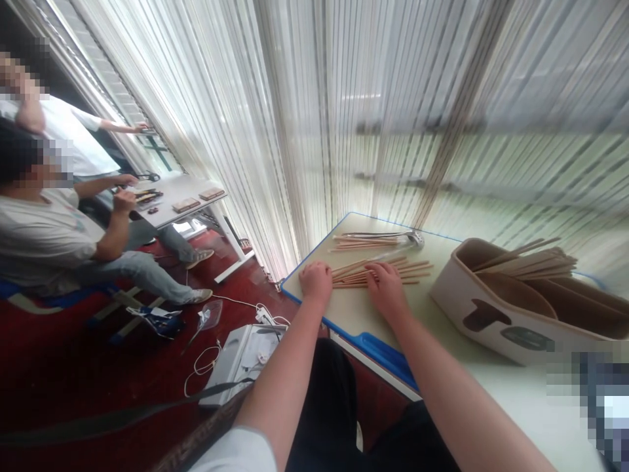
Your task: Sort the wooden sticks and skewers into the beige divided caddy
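A pile of thin wooden sticks (410,268) lies on the pale table (354,308) with a blue edge. My left hand (316,280) rests at the left end of the pile, fingers curled down against the stick ends. My right hand (387,287) lies over the middle of the same pile, fingers bent onto the sticks. A second small bunch of sticks (361,242) lies further back beside metal tongs (393,235).
A beige divided box (496,314) with more sticks (535,262) stands at the right. Striped curtains hang behind the table. On the left, two seated people work at a white table (181,200). Cables and a grey device (246,354) lie on the red floor.
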Demonstrator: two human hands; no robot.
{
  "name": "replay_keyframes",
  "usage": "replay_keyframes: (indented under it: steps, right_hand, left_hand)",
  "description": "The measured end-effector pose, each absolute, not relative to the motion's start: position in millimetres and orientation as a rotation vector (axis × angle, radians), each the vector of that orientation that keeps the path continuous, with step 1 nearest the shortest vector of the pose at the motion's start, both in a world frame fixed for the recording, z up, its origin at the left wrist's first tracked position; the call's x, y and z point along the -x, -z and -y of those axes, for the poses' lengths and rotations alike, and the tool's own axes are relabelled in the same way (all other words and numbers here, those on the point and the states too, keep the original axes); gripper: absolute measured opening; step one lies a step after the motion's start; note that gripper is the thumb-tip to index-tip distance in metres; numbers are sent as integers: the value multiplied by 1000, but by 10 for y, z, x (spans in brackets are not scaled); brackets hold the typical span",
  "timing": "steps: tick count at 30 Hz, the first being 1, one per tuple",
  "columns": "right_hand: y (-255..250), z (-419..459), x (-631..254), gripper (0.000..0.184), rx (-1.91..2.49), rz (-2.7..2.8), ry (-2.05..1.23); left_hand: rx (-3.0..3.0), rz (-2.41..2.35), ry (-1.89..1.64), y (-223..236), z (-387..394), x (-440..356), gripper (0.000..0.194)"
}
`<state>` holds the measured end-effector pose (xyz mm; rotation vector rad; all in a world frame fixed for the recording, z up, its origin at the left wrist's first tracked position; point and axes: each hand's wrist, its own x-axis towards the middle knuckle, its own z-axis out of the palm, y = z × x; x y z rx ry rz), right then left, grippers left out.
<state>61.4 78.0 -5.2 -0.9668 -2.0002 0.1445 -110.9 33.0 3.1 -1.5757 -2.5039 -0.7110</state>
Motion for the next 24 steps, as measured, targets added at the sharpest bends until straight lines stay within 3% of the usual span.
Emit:
replay_keyframes:
  steps: [11,18,24]
  right_hand:
    - [-35,-766,-623,25,994,1873,-344]
    - [-665,-630,-714,42,961,1497,-892]
    - [-1270,-466,-1197,33,898,1364,-746]
  left_hand:
    - [1574,2416,895,-150,-247,1089,20]
    - [1836,1926,1342,-358,-162,855,16]
    - [1970,1529,1746,-687,-243,168,20]
